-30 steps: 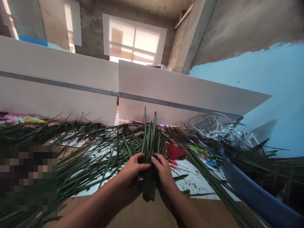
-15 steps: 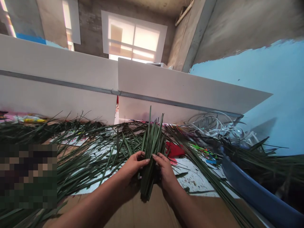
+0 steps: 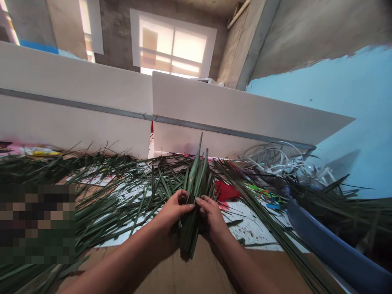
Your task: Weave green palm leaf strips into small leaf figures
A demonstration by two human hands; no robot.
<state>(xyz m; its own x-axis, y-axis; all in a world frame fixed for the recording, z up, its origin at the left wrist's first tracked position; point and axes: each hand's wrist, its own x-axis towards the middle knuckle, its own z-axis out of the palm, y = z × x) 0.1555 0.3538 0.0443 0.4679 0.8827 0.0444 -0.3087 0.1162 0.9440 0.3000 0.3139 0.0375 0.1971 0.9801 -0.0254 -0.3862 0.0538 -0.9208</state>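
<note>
A bundle of long green leaf strips [image 3: 190,232] stands between my hands, its cut ends toward me and its tips pointing away. My left hand [image 3: 175,209] is closed round the bundle's left side, thumb laid across the front. On the right side, my right hand [image 3: 212,212] grips the same bundle, thumb and fingertips close to the left thumb. The fingers behind the strips are partly hidden. Many loose leaf strips [image 3: 122,204] lie spread beyond and to the left of the hands.
Brown cardboard [image 3: 159,273] covers the near surface. On the right stands a blue basin [image 3: 321,241] heaped with dark strips; a tangle of white plastic strapping [image 3: 284,163] lies behind it. A red cloth-like piece [image 3: 226,190] lies right of the bundle. White panels [image 3: 239,106] stand across the back.
The upper leaves of the bundle have shifted: a broader strip now shows at the front, its tip leaning right. Both hands keep nearly the same place and grip.
</note>
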